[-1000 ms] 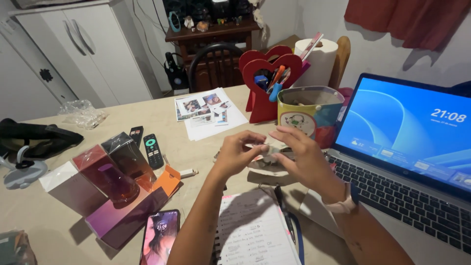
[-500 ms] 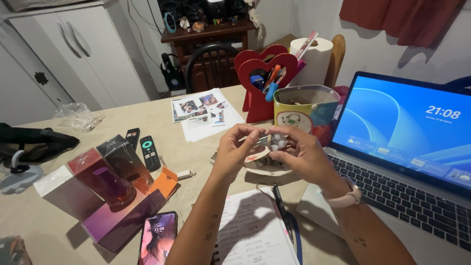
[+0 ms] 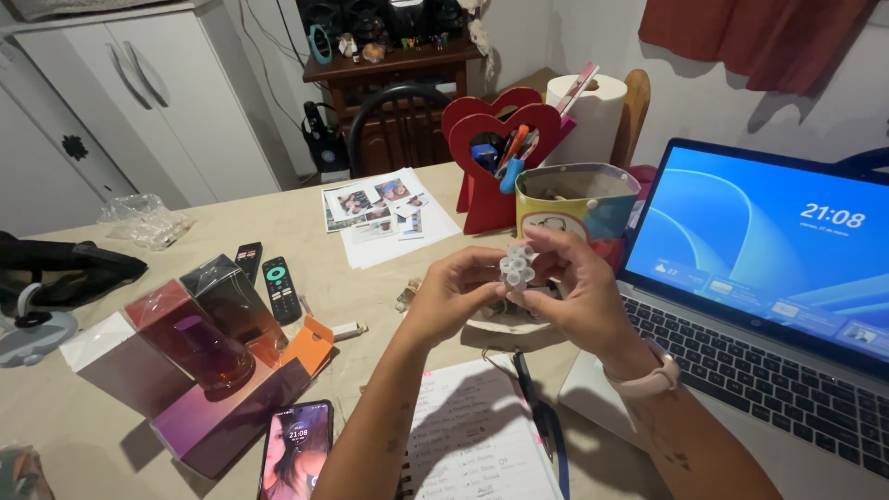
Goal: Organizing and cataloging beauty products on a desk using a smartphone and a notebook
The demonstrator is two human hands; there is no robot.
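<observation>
Both hands meet on a small white cluster of short tubes [image 3: 517, 267]: the left hand [image 3: 454, 292] and right hand [image 3: 574, 287] pinch it, lifted above a shallow dish [image 3: 505, 319]; by my judgement the handling is midway. Below lies a notebook [image 3: 468, 435]; right, a laptop [image 3: 778, 278]; around, a cluttered beige table [image 3: 306, 278] near a white cupboard [image 3: 148, 93]

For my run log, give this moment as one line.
left hand + right hand: hold small white beaded piece | above table | laptop open

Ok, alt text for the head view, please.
Both hands, left hand and right hand, hold a small white cluster of tubes above a beige table. An open laptop sits right, a perfume box left.
</observation>
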